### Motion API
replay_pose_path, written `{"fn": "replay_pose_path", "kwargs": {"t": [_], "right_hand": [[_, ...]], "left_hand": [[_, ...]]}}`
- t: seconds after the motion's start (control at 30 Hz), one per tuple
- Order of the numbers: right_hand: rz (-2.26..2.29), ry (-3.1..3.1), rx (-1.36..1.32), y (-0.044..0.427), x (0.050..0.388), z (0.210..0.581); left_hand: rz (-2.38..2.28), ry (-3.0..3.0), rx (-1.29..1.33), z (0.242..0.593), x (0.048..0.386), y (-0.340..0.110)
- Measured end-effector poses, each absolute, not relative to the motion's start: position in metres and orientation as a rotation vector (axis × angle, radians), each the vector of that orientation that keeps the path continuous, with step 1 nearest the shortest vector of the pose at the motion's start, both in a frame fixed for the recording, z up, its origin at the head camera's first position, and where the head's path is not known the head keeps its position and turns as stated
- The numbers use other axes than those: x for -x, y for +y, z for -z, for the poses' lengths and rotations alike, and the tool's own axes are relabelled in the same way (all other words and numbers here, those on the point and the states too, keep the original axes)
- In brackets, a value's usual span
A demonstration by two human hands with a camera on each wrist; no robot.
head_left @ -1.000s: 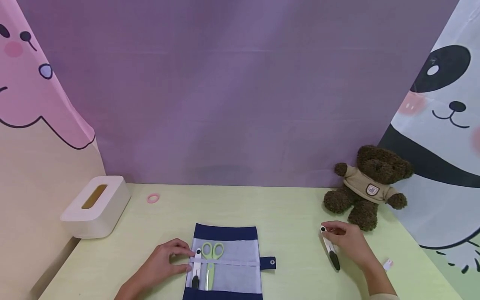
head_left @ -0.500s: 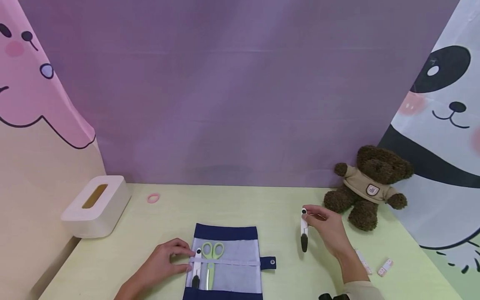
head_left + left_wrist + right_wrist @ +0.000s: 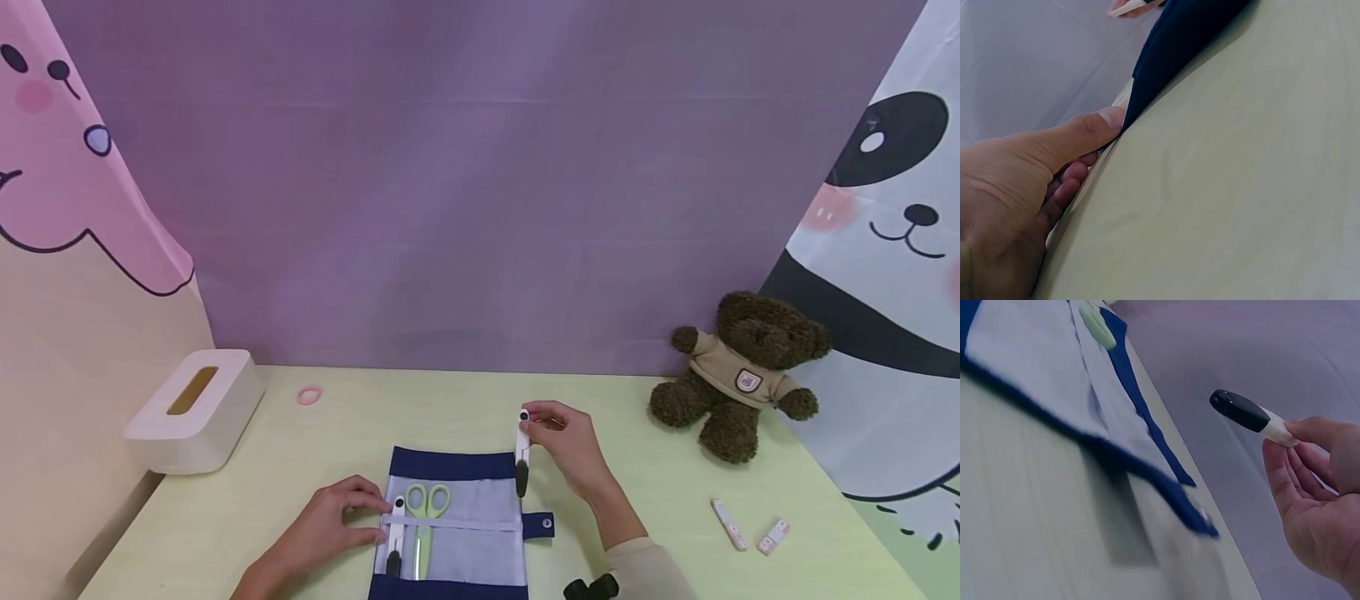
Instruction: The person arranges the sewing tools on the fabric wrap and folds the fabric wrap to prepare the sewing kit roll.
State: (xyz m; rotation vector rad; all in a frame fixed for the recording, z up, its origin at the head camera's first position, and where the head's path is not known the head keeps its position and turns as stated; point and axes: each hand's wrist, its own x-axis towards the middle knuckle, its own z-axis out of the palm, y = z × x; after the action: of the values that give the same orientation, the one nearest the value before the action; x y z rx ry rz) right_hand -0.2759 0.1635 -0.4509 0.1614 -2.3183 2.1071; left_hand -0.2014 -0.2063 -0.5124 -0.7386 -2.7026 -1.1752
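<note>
My right hand (image 3: 572,446) pinches a slim white tool with a black rounded end (image 3: 522,454) by its top, between thumb and fingers. The tool hangs black end down near the upper right corner of an opened navy and pale lilac fabric pouch (image 3: 480,500). In the right wrist view that black end (image 3: 1239,410) points away from my fingertips. My left hand (image 3: 330,521) rests its thumb and index fingertips along the pouch's left edge. Under the pouch's elastic strap sit a similar white and black tool (image 3: 395,533) and green-handled scissors (image 3: 426,504).
A navy snap tab (image 3: 537,525) sticks out right of the pouch. Farther right lie a pink-and-white stick (image 3: 728,525) and a small pink-and-white block (image 3: 773,537). A brown teddy bear (image 3: 738,375), a pink ring (image 3: 308,395) and a white tissue box (image 3: 193,412) stand around the table (image 3: 450,408).
My right hand has lifted the white and black tool and carried it left to the pouch's right edge, uncovering the pink-and-white stick. My left hand stays at the pouch.
</note>
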Motion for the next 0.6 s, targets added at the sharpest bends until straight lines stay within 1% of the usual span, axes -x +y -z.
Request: {"fn": "replay_pose_path", "kwargs": {"t": [0.33,0.6], "right_hand": [[-2.179,-2.312,-0.254,0.112,0.278,0.459],[-2.146,-2.37,-0.294,0.092,0.275,0.473]], "left_hand": [[1.144,-2.685,0.735,0.514,0.202,-0.206],[1.127,-2.68,0.743,0.515,0.201,-0.205]]}}
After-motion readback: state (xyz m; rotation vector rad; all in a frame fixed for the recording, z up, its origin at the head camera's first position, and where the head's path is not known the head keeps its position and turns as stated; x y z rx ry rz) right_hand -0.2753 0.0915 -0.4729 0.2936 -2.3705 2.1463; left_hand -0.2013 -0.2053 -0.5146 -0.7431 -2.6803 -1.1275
